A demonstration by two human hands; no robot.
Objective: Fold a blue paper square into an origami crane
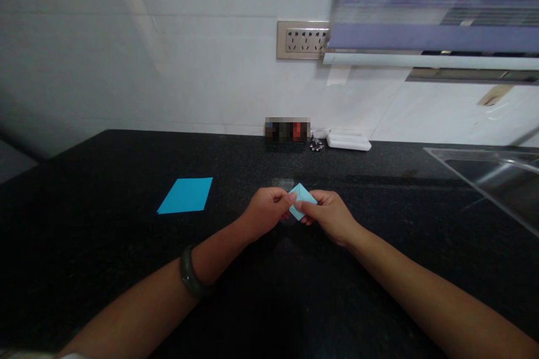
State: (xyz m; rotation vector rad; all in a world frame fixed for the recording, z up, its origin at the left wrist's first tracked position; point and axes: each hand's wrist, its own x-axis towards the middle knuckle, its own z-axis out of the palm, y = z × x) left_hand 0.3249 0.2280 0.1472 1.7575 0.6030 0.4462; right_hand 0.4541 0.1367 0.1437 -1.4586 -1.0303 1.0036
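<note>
A small folded piece of light blue paper point(300, 193), diamond-shaped with a crease running down from its top corner, is held between both hands over the dark countertop point(236, 162). My left hand point(269, 208) pinches its left side, thumb on top. From the other side my right hand point(326, 213) grips the paper, its thumb lying across the front face. The fingers behind the paper are partly hidden. To the left, a flat stack or sheet of brighter blue paper point(185, 195) lies on the counter, apart from both hands.
Against the tiled wall stand a blurred-out dark box point(287, 130), a small beaded item point(316, 144) and a white plastic object point(348, 141). A metal sink point(497, 179) is set into the counter at right. A socket panel point(305, 40) and a purple blind point(421, 5) are above.
</note>
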